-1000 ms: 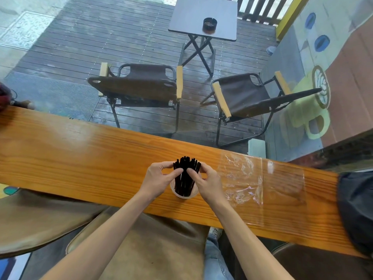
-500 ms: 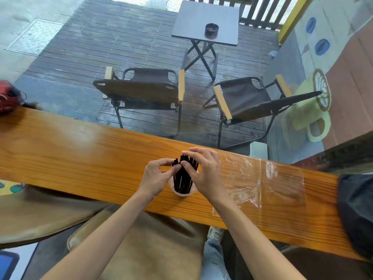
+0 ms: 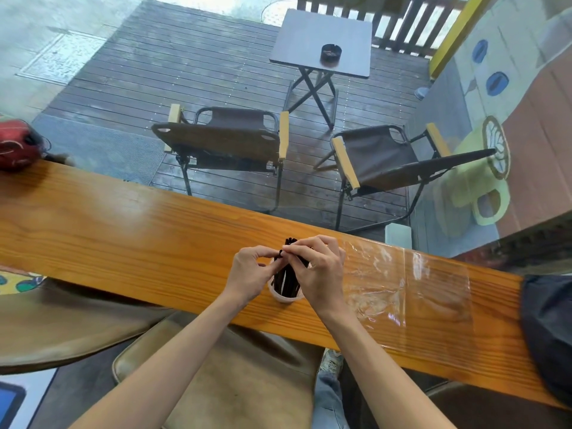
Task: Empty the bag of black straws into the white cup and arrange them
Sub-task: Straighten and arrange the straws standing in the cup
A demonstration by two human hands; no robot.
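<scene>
Two hands met over a white cup (image 3: 283, 297) that stood on the wooden bench (image 3: 130, 243), close to its near edge. The cup held a bundle of black straws (image 3: 286, 278), thin and dark, standing upright and leaning a little, their tips fanned out above the rim. The left hand (image 3: 247, 278) had its fingers curled, with thumb and forefinger pinching the tip of one straw at the left side of the bundle. The right hand (image 3: 318, 274) arched over the top of the straws, its fingertips also pinching at the same tips, so that the two hands nearly touched each other above the cup. Only the near rim of the cup showed below the hands; the rest was hidden behind them.

Just right of the right hand lay the clear plastic bag (image 3: 405, 283), flat and crinkled on the bench, reaching from the far edge almost to the near edge. Further right a dark bag (image 3: 548, 329) overhung the bench end. Left of the left hand the bench ran long and bare to a red object (image 3: 18, 144) at its far-left corner. Beyond the far edge, behind glass, stood two folding chairs (image 3: 226, 140) and a small table (image 3: 322, 41).
</scene>
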